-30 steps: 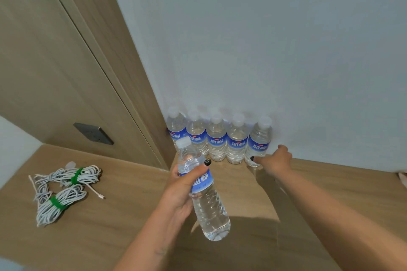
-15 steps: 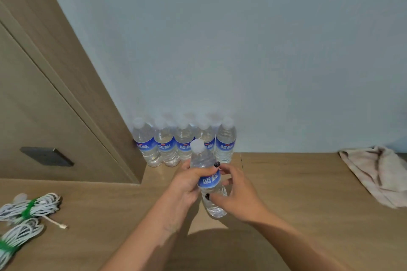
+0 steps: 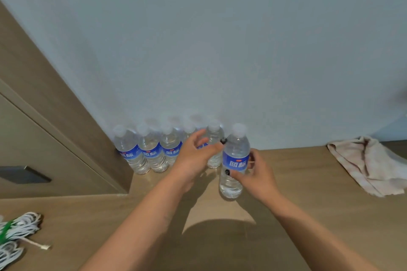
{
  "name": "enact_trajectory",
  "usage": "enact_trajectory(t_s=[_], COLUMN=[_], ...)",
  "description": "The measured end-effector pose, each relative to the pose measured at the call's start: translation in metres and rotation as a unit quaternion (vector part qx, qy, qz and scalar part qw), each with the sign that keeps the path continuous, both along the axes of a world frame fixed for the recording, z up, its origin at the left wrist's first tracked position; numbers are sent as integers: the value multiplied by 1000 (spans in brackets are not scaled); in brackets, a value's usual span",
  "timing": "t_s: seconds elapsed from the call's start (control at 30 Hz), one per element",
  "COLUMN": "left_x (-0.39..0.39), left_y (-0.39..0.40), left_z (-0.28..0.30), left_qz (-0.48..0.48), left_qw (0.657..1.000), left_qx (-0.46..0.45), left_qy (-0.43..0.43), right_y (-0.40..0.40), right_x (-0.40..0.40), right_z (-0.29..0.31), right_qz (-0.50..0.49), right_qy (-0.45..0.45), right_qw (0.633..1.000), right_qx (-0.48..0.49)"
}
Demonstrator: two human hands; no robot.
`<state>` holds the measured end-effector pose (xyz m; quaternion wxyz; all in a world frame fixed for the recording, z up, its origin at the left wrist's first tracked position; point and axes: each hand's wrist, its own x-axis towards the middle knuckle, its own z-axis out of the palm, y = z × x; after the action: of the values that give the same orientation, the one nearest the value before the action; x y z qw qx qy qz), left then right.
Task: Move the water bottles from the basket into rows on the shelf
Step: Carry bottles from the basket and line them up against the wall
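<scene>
A person's two bare forearms reach forward over a light wooden shelf (image 3: 308, 193) that meets a pale grey wall (image 3: 220, 39). The right hand (image 3: 256, 174) holds a clear water bottle (image 3: 234, 160) upright, thumb and fingers wrapped round its blue label; this grip is closed on the bottle, and whether the base sits on the shelf or just above it cannot be told. The left hand (image 3: 193, 156) is beside it, fingers loosely spread and slightly curled, its grip released and holding nothing; the thumb tip lies near the held bottle's shoulder, though contact cannot be told. Behind the hands, a row of bottles (image 3: 149, 152) with white caps and blue labels stands against the wall, starting at a wooden side panel (image 3: 66, 127) on the left. The held bottle is at the right end of this row, slightly in front. A crumpled beige cloth (image 3: 370, 165) lies at the far right. Coiled white cables (image 3: 15, 233) tied with green bands lie at the lower left
</scene>
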<state>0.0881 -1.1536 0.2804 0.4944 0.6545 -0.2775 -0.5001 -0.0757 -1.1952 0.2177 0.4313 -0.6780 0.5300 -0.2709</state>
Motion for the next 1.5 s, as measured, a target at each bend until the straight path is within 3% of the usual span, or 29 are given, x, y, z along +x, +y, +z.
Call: enact_trajectory(t_s=[0.17,0.3,0.47,0.67,1.07,1.5], left_x=[23,24,19,23,22,10], left_y=[-22,-41,-53,-55,-49,-38], left_z=[9,4,-7,-18,-36,-14], left_qz=[66,-33,-121,-129,-155,-193], left_qw=[968,920,864,845,797,809], left_qx=[-59,-93,-91,-76,-137,-33], left_qy=[-234,-380,-481,-513,-568,-554], right_y=[-40,-62,-73,-71,-87,-85], right_x=[0,10,17,22,20,16], right_z=[-13,-26,-47,-56,-63,-33], right_qz=[-25,-43,-66,-73,-18,50], right_qy=[24,27,8,-63,-51,-5], right_qw=[999,998,998,995,998,999], right_qx=[-13,-21,-13,23,32,-7])
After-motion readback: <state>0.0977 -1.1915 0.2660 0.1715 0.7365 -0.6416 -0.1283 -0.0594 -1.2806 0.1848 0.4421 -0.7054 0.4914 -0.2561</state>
